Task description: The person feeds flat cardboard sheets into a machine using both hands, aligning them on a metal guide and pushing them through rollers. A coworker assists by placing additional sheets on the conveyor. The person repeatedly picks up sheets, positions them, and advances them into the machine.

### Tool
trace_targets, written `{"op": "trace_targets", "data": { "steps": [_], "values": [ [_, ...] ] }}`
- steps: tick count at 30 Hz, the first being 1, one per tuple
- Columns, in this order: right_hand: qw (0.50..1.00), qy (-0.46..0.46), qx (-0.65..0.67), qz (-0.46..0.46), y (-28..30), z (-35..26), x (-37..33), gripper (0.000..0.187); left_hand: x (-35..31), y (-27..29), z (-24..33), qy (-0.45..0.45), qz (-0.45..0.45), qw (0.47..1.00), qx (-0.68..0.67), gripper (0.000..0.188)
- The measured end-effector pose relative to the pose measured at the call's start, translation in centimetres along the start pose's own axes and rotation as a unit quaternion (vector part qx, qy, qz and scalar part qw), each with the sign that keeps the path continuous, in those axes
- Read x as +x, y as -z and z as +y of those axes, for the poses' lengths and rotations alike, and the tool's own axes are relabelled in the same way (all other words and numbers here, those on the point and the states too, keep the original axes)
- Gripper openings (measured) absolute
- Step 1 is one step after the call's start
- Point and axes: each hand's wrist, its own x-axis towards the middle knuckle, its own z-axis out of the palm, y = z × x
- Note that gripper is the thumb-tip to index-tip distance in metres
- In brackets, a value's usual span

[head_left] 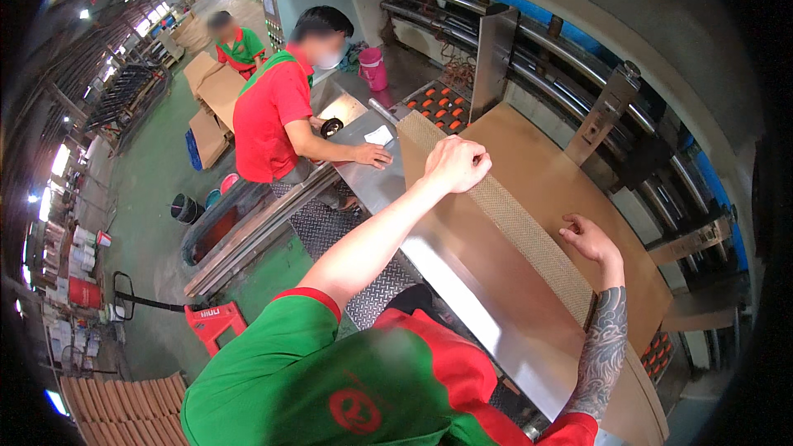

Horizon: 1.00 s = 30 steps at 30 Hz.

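Observation:
A thick stack of brown corrugated cardboard sheets (529,231) stands in front of me, its fluted edges facing up in a long diagonal band. At the far part of that band is my left hand (457,165), its fingers curled closed; whether anything is inside them is hidden. My right hand (588,238) is over a flat brown cardboard sheet (549,157) on the machine side of the band. Its fingers are apart and slightly bent, with nothing in them. I cannot tell whether its fingertips touch the sheet.
A machine with steel rollers (570,54) and upright metal plates borders the right. Beyond the stack, a co-worker (277,116) rests a hand on the metal table (359,165). Orange rollers (438,106) lie farther off. A red pallet jack (215,326) is at lower left.

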Motion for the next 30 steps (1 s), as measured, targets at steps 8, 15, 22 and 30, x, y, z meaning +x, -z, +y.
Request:
{"op": "trace_targets", "data": {
  "steps": [8,15,22,30],
  "values": [
    [1.0,0.006,0.007,-0.009,0.3,-0.4,-0.3,0.068,0.3,0.5,0.3,0.005,-0.019,1.0,-0.004,0.027],
    [1.0,-0.006,0.009,0.001,0.4,-0.3,-0.3,0.069,0.4,0.4,0.6,0.01,-0.019,1.0,0.004,0.026],
    [1.0,0.006,-0.008,0.006,0.3,0.6,0.1,0.065,0.5,0.8,0.7,0.007,-0.038,0.999,0.005,0.026],
    [0.999,0.019,0.043,-0.015,-0.3,2.5,0.8,0.063,0.2,0.2,-0.3,-0.013,-0.008,1.0,-0.024,0.026]
  ]
}}
